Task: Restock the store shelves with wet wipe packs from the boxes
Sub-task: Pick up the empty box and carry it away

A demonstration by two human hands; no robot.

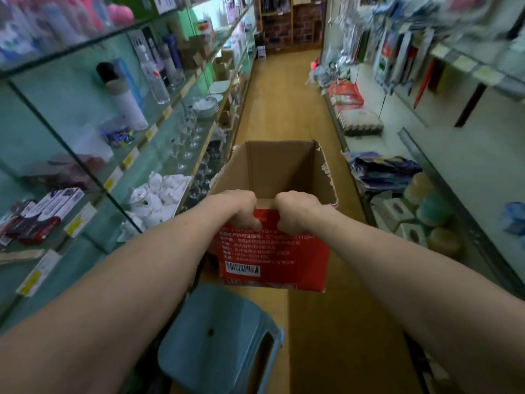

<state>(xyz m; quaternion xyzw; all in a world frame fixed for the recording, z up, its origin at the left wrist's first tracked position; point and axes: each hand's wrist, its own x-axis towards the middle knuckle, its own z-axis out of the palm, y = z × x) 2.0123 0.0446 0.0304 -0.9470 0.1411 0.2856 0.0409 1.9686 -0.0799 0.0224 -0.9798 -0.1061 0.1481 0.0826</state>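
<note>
Head view: one red-printed cardboard box, left hand and right hand fingers curled over its near rim; aisle floor open ahead.

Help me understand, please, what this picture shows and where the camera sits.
There is no machine here: a person wears one wide-angle camera on the head, looking forward and down. The two arms are theirs. The left hand and right hand each curl a grip over the near rim of an open cardboard box with a red side. No packs show inside it. Below it stands a blue stool. Glass shelves of bottles and crockery line the left.
</note>
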